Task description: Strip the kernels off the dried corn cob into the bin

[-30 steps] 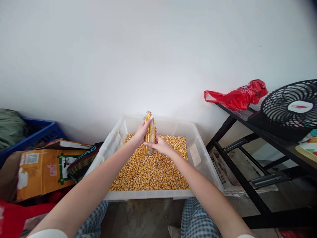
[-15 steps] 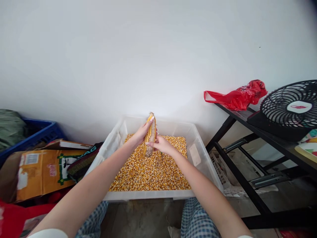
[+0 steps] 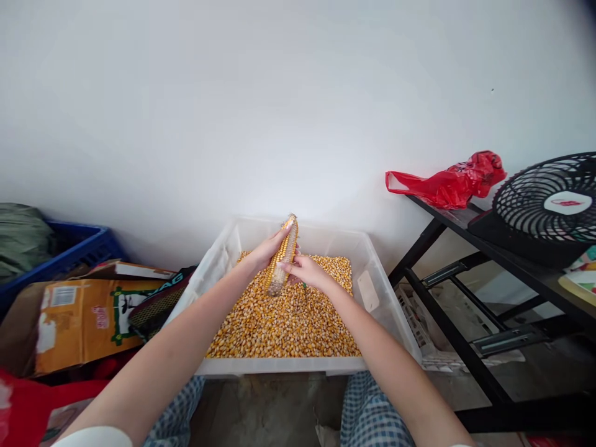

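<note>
Over the bin, an ear of corn (image 3: 285,253) is held at a slant, its top leaning right. Yellow kernels cover its left side, while a pale strip along the right is stripped bare. My left hand (image 3: 269,247) is closed around the upper part, thumb along the top. Lower down, my right hand (image 3: 302,270) is closed on the cob's right side, its thumb against the bare strip. Just below that hand shows a small green and dark thin thing (image 3: 305,289); whether it is held cannot be made out. Loose corn kernels (image 3: 284,329) lie beneath both hands.
The translucent plastic bin (image 3: 391,316) stands against the white wall. At left are a cardboard box (image 3: 77,323) and a blue crate (image 3: 88,245). A black rack (image 3: 516,261) on the right bears a red plastic bag (image 3: 451,186) and a black fan (image 3: 549,198).
The ear of corn has tilted further, its top going right and its lower end left. Both hands have stayed on it, the right thumb slightly higher.
</note>
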The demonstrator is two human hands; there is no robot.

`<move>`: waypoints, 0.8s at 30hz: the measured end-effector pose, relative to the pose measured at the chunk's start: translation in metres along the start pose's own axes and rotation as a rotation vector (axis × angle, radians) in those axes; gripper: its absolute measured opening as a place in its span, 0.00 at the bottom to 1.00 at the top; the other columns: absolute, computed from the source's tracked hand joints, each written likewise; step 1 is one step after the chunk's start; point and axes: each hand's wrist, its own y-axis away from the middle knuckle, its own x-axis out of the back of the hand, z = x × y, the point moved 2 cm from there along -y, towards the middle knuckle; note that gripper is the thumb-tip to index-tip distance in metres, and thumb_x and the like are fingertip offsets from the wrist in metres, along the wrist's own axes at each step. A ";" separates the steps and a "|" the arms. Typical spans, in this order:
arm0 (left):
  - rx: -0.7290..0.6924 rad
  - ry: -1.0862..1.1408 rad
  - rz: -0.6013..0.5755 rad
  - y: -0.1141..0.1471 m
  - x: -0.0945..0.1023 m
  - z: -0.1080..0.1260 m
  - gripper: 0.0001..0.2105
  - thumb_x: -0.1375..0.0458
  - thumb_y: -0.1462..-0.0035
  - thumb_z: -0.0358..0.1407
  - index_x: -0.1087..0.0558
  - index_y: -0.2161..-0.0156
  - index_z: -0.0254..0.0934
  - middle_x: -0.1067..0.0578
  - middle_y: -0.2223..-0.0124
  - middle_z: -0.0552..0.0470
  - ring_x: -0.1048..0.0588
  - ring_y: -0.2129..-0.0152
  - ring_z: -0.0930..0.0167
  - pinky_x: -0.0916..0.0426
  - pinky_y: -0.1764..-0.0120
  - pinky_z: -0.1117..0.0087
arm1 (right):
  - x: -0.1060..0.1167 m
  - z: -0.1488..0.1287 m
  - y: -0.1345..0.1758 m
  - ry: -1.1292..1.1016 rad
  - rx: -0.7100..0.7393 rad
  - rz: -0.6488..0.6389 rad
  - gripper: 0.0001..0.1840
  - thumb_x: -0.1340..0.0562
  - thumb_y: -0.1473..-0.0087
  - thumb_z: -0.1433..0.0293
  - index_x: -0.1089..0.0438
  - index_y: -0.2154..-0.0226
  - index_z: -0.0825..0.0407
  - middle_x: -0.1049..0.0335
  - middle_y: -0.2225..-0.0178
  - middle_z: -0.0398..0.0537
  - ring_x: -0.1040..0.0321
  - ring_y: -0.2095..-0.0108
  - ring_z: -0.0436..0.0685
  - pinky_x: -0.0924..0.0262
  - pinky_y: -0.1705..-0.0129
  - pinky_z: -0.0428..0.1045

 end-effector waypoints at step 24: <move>-0.014 -0.107 -0.166 0.004 -0.005 -0.003 0.26 0.43 0.48 0.48 0.36 0.48 0.35 0.25 0.60 0.45 0.26 0.63 0.67 0.32 0.59 0.68 | -0.004 0.000 -0.001 -0.055 0.100 0.197 0.31 0.37 0.56 0.51 0.38 0.51 0.46 0.38 0.49 0.50 0.34 0.57 0.56 0.34 0.70 0.45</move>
